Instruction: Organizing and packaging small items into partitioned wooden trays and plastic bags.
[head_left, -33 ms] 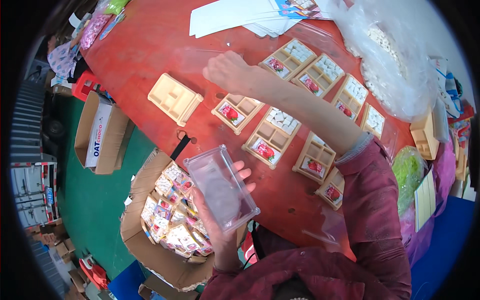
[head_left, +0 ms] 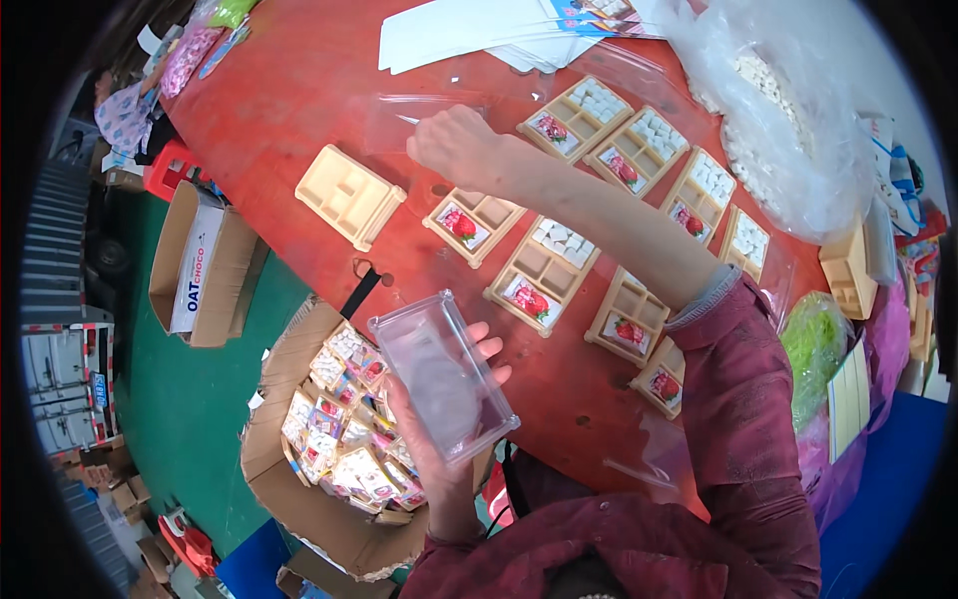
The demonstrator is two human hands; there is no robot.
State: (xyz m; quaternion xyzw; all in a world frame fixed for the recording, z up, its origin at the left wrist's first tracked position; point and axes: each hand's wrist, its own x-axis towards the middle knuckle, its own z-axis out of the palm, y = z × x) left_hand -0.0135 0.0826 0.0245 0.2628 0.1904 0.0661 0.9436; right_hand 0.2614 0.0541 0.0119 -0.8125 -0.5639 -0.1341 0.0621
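- Left hand (head_left: 424, 439): palm turned up beneath a clear plastic case (head_left: 439, 374); fingers (head_left: 489, 346) wrapped at its far side, thumb at its near side, grasping it.
- Clear plastic case: tilted, held above the near edge of the red counter (head_left: 269, 110), beside the open carton (head_left: 289, 499).
- Right hand (head_left: 454, 145): fingers curled inward over the counter. From here I cannot tell whether they grip the thin clear plastic piece (head_left: 394, 115) just beside them.
- Cream tray stack (head_left: 349, 195): left of the strawberry-card trays (head_left: 531, 262), compartments facing up.
- Strawberry-card trays: set in slanting rows, partly behind the right forearm; several contain white pieces.
- Clear bag (head_left: 798, 190): at the right side of the counter, holding white pieces.
- Open carton: beside the counter, containing packed trays.
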